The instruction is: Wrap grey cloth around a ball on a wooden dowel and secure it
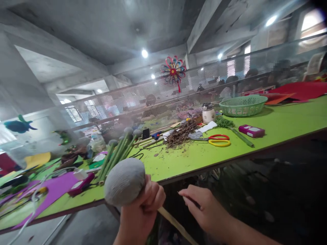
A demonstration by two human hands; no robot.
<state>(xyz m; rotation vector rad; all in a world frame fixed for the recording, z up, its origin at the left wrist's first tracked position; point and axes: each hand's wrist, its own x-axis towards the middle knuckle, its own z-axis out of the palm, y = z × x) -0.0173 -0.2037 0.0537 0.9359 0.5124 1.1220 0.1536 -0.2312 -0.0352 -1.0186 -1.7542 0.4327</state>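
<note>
My left hand [145,204] is wrapped round the neck of a stick with a large, smooth grey rounded head [124,182]. The pale wooden shaft [176,224] slants down to the right, below the hand. To the right of it, in front of the table edge, my right hand [201,207] is closed in a pinch, apart from the stick. Whatever lies between its thumb and fingers is too small and dark to make out. Behind the grey head, several green stems [114,158] with grey heads lie on the table.
Across the green table [178,166] lie brown dried plant bits [181,134], red-and-yellow-handled scissors [219,140], a magenta box [251,131], a green basket [242,106] and a white bottle [208,114]. Purple sheets [55,190] and a white cable [34,204] are at left.
</note>
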